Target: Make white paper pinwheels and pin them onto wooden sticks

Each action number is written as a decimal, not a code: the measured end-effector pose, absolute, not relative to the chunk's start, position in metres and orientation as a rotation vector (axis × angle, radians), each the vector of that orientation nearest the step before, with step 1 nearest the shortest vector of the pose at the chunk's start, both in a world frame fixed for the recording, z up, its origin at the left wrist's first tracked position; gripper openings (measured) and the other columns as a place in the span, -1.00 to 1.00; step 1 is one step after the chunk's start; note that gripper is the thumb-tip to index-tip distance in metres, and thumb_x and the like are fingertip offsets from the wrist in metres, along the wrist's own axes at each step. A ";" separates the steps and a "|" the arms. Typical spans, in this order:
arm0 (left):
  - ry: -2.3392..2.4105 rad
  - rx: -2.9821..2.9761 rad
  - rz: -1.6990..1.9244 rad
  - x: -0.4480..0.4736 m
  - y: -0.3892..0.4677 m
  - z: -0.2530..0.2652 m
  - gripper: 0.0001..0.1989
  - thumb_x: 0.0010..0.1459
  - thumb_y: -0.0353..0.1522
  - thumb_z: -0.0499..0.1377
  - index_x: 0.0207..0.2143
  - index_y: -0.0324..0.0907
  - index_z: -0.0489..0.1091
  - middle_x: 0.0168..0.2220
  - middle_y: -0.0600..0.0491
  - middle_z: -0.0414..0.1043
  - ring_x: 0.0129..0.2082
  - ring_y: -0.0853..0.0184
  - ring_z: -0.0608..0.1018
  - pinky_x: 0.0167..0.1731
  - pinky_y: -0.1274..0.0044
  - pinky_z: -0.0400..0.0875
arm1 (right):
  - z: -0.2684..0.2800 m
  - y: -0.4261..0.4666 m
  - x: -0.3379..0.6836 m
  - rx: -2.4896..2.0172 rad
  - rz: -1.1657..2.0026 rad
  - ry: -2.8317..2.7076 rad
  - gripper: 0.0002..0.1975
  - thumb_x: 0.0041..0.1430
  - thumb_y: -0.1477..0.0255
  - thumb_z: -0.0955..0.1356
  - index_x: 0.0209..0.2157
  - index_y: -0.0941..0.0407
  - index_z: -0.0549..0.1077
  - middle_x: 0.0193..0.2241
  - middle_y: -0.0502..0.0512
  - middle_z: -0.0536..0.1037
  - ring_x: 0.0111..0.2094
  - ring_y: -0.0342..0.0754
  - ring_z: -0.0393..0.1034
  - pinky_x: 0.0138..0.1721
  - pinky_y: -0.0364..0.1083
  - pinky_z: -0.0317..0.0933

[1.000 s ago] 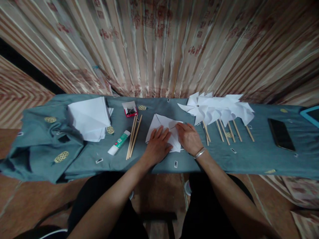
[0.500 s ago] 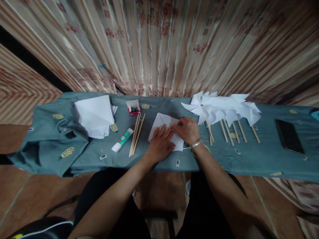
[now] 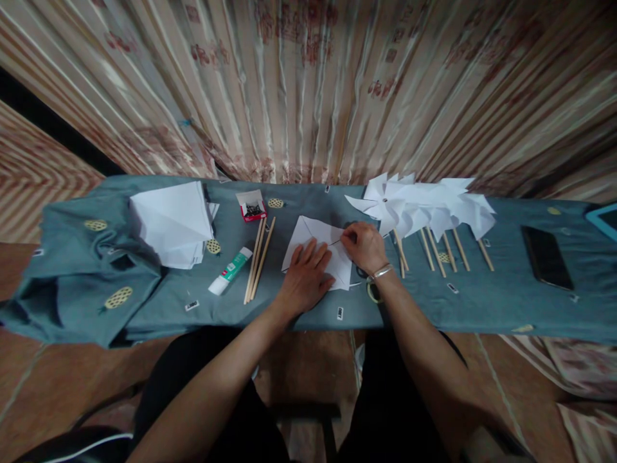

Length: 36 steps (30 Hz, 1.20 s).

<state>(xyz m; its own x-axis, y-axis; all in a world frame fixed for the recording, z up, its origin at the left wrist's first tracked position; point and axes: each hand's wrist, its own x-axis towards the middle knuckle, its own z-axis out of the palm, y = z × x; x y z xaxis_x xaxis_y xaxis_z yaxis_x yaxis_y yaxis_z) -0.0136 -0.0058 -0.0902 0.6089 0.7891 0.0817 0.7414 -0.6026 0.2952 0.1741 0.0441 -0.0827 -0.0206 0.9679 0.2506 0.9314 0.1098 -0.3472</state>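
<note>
A square sheet of white paper (image 3: 295, 241) with dark diagonal lines lies in front of me. My left hand (image 3: 306, 276) rests flat on its lower middle, fingers spread and pressing it to the cloth. At the sheet's upper right corner, the thumb and fingers of my right hand (image 3: 362, 246) are pinched together. What they hold, if anything, is hidden. A dark line runs from the sheet's middle to those fingertips. Below my right wrist, partly covered, is a pale loop (image 3: 373, 292), seemingly a scissors handle. Just left of the sheet lie several wooden sticks (image 3: 260, 260).
Left of the sticks lie a glue stick (image 3: 230, 271), an open red box of small dark pieces (image 3: 251, 207) and a stack of white paper (image 3: 171, 218). Several paper pinwheels (image 3: 429, 204) on sticks lie at right, then a phone (image 3: 547, 257) and a blue-edged object (image 3: 603, 220).
My right hand's pinched fingers have moved from near the sheet's middle out to its upper right corner. My left hand stays flat on the paper. The whole view has shifted slightly.
</note>
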 end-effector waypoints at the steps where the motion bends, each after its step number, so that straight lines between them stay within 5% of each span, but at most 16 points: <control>1: 1.256 2.609 0.302 -0.014 -0.006 -0.090 -0.44 0.31 -0.18 0.05 0.25 -0.28 0.19 0.34 -0.12 0.13 0.38 0.02 0.04 0.33 0.14 -0.10 | -0.082 0.044 0.176 -1.830 0.131 -1.985 -0.86 0.13 0.50 0.31 -0.38 0.14 0.53 -0.34 0.19 0.59 -0.24 0.08 0.45 -0.09 0.03 0.26; 5: 1.264 2.623 0.327 -0.014 -0.007 -0.090 -0.45 0.29 -0.19 0.07 0.24 -0.30 0.20 0.37 -0.20 0.04 0.38 0.00 0.03 0.33 0.15 -0.09 | -0.082 0.042 0.179 -1.730 0.207 -2.045 -0.86 0.11 0.42 0.37 -0.27 0.12 0.54 -0.12 0.18 0.59 -0.07 0.07 0.45 0.04 0.03 0.25; 9: 1.264 2.629 0.329 -0.014 -0.007 -0.091 -0.44 0.29 -0.21 0.08 0.26 -0.29 0.17 0.36 -0.22 0.05 0.38 0.01 0.05 0.32 0.14 -0.06 | -0.085 0.039 0.176 -1.708 0.250 -2.053 -0.64 -0.05 0.37 0.48 -0.15 0.12 0.52 0.07 0.25 0.48 0.07 0.17 0.37 0.06 0.11 0.26; 36: 1.247 2.594 0.346 -0.014 -0.006 -0.090 -0.46 0.28 -0.20 0.09 0.23 -0.30 0.21 0.34 -0.21 0.10 0.38 0.02 0.05 0.33 0.14 -0.09 | -0.095 0.052 0.192 -1.733 0.145 -1.891 -0.81 0.03 0.52 0.30 -0.30 0.14 0.49 -0.13 0.23 0.58 -0.06 0.11 0.43 0.07 0.10 0.23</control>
<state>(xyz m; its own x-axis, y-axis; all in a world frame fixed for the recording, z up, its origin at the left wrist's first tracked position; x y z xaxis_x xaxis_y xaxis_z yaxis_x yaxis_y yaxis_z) -0.0145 -0.0062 -0.0900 0.6072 0.7873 0.1069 0.7300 -0.6059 0.3163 0.1924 0.0517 -0.0949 -0.0031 0.9444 0.3288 0.8834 0.1567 -0.4417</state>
